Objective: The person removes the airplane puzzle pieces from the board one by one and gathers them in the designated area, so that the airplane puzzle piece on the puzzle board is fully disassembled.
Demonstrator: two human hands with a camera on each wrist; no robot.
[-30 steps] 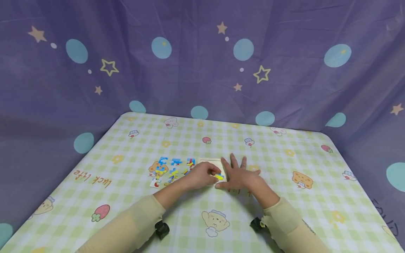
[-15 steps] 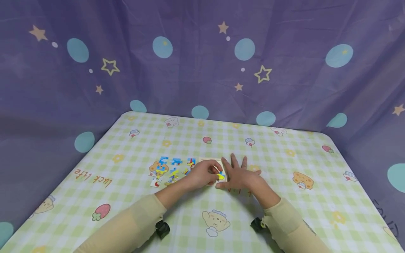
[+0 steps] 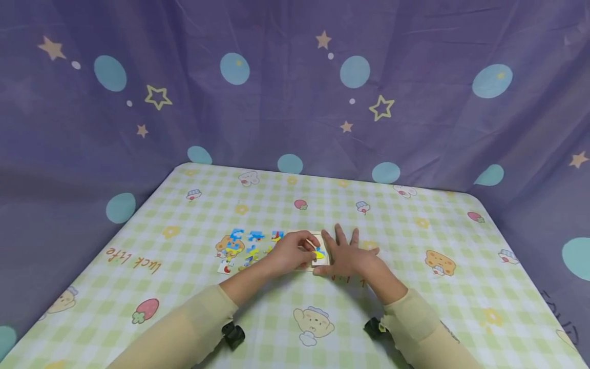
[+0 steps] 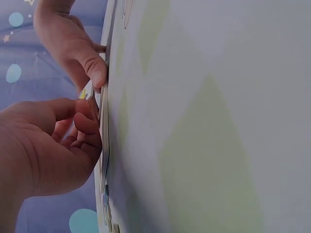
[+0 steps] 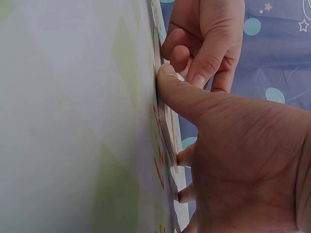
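Over a shallow pale puzzle board (image 3: 322,242), my left hand (image 3: 292,252) pinches a yellow, blue and white jigsaw piece (image 3: 319,255) between thumb and fingers. In the left wrist view the piece (image 4: 90,97) looks tilted against the board, its lower edge close to the surface. My right hand (image 3: 349,255) lies spread along the board's right side. Its thumb (image 5: 170,77) presses on the near edge in the right wrist view, while the other fingers reach past the side. Much of the board is hidden behind the left hand.
Several loose jigsaw pieces (image 3: 256,236) in blue, yellow and red lie left of the board. One white piece with red (image 3: 226,267) sits nearest. All rest on a green checked tablecloth (image 3: 184,287). A purple curtain (image 3: 286,118) hangs behind the table.
The left hand has shifted slightly and turned the piece, so more of its yellow and white face shows. The right hand has stayed in place.
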